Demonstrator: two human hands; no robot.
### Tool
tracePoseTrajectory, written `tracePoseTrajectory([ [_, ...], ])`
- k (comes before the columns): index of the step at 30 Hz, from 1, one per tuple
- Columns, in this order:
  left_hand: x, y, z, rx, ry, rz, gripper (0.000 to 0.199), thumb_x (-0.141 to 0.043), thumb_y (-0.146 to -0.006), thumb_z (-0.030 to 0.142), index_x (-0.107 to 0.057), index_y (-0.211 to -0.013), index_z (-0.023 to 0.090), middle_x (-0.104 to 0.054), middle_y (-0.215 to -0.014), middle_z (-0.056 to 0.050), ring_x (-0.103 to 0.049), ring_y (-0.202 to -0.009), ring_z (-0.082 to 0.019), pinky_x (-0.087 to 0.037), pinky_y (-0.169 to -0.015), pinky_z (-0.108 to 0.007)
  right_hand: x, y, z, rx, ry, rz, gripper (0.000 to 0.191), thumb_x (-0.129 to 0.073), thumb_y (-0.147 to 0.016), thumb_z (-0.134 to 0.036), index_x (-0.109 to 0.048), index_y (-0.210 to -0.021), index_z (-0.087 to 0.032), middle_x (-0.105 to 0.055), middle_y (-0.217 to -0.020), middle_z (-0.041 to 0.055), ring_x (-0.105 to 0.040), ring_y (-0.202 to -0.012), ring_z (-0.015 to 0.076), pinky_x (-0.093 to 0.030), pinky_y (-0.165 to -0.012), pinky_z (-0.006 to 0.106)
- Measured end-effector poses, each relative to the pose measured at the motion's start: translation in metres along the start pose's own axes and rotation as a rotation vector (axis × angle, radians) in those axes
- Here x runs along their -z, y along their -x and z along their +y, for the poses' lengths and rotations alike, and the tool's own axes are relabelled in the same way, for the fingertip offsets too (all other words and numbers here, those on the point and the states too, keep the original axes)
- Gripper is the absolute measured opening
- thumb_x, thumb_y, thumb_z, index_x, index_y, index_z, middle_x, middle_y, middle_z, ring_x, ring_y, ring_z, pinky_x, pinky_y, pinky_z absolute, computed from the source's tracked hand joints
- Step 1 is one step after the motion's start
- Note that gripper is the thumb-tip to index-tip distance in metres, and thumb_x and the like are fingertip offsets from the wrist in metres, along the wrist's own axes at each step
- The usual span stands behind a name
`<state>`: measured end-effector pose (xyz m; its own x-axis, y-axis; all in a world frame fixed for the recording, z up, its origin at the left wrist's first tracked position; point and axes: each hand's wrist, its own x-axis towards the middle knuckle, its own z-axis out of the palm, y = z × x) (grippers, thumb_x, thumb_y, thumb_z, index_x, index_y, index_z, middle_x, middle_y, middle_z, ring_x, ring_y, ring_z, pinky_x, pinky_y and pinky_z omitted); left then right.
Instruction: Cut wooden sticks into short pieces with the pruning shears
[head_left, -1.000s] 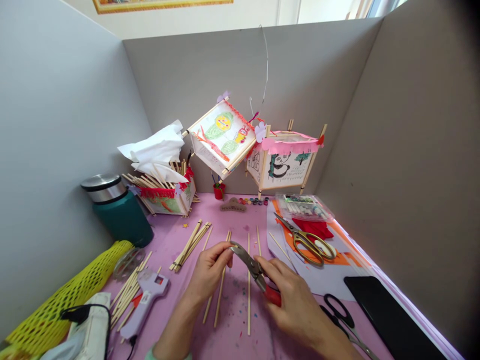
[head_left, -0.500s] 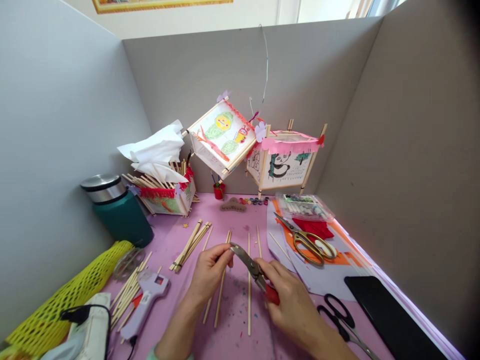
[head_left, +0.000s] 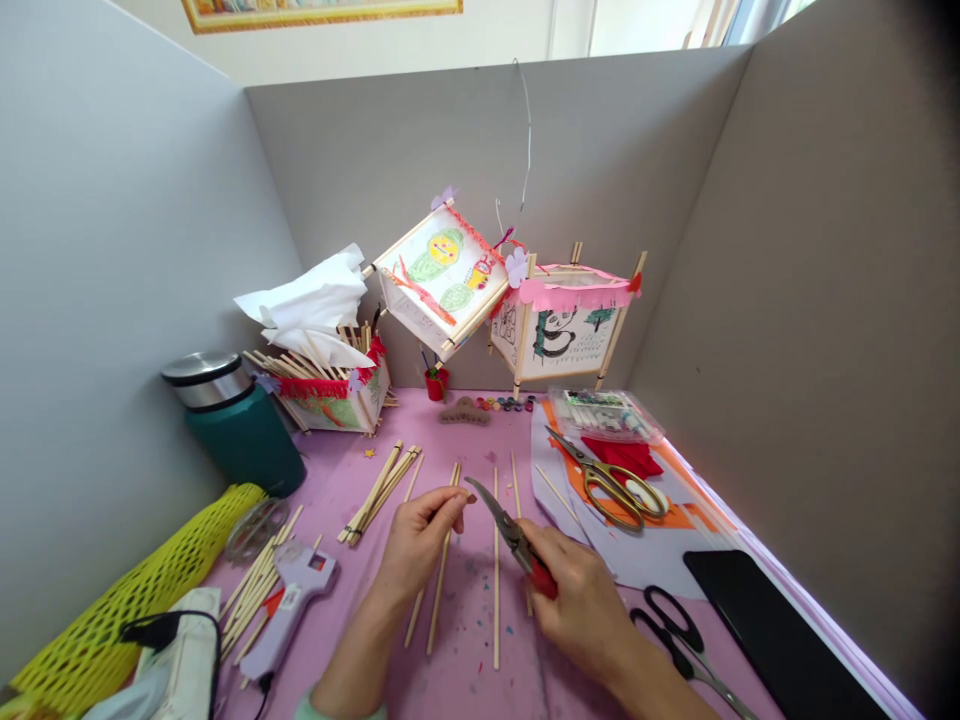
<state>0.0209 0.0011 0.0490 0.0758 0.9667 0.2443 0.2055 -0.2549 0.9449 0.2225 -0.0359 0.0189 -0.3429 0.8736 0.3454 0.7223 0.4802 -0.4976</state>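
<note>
My right hand is wrapped round the red handle of a pair of pruning shears. The shears' curved metal blade points up and left, its tip just right of my left hand. Thumb and fingertips of my left hand are pinched together. A tiny brownish end sticks out of the pinch; what it belongs to is hidden. Below and between my hands, several thin wooden sticks lie on the purple tabletop. Bundles of sticks tied with black bands lie left of them.
On the left stand a teal bottle, a lilac glue gun and loose sticks. Brass-handled scissors, black-handled scissors and a black phone-like slab lie right. Paper lanterns stand at the back.
The shears' blade tip has moved off my left fingertips, a little to the right, leaving a small gap. The brownish end now shows at the pinch. The view has shifted slightly.
</note>
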Motion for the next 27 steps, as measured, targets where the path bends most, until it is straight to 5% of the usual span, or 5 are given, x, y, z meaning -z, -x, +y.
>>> tracePoseTrajectory([
  [7,0.0002,0.0009,0.0034,0.049,0.076,0.034,0.025,-0.057,-0.082,0.036,-0.070,-0.086,0.015,-0.056,-0.060,0.001,-0.053,-0.064,-0.013,-0.041,-0.067,-0.024,0.0064,-0.0036,0.0003,-0.003,-0.117,0.156,0.055,-0.045,-0.073,-0.006,-0.046,-0.126,-0.022,-0.061,-0.104,0.0070,-0.060,-0.091,0.0200,-0.048,-0.081,0.032],
  [15,0.0001,-0.0017,-0.0015,0.045,0.189,0.029,0.021,-0.064,-0.077,0.035,-0.067,-0.086,0.016,-0.064,-0.078,-0.003,-0.056,-0.074,-0.014,-0.043,-0.070,-0.024,0.0028,-0.0036,-0.0002,0.064,0.020,0.084,0.074,-0.050,-0.064,-0.005,-0.039,-0.135,-0.023,-0.053,-0.110,0.0096,-0.051,-0.101,0.0253,-0.045,-0.085,0.040],
  [27,-0.0004,-0.0007,-0.0039,0.041,0.182,0.027,0.018,-0.064,-0.077,0.031,-0.068,-0.084,0.015,-0.067,-0.081,-0.004,-0.057,-0.076,-0.016,-0.045,-0.072,-0.027,-0.0006,-0.0028,-0.0014,0.040,0.053,0.084,0.070,-0.050,-0.065,-0.005,-0.040,-0.133,-0.023,-0.053,-0.106,0.0091,-0.051,-0.097,0.0245,-0.045,-0.082,0.039],
])
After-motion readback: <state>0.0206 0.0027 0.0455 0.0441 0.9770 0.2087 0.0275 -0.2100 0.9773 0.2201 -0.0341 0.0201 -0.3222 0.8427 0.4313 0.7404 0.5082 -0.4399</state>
